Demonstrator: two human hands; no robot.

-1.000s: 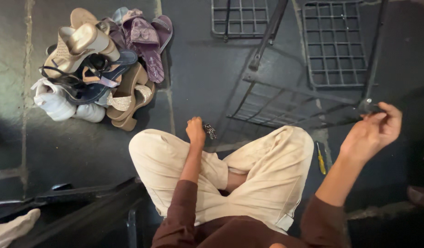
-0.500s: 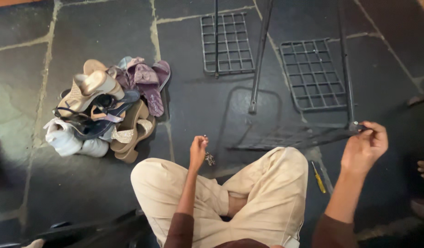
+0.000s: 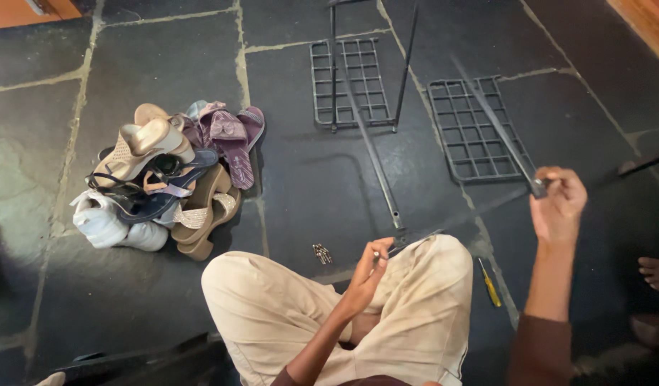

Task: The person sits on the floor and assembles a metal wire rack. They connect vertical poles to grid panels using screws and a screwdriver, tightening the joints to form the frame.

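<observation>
Since a moment ago the dark metal frame (image 3: pixel 376 154) has been lifted and turned, the left hand (image 3: pixel 365 271) now pinching its near bar end above the knee (image 3: pixel 422 279) while the right hand (image 3: pixel 558 204) closes around another bar end, right of the knee.

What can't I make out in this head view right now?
- Left hand: whatever small part it pinches at the rod end is too small to tell.
- Right hand: fingers cover the second rod's end.
- Screws: too small to count.
- Shoe pile: lower shoes are buried.
- Bare foot: cut off by the right edge.
</observation>
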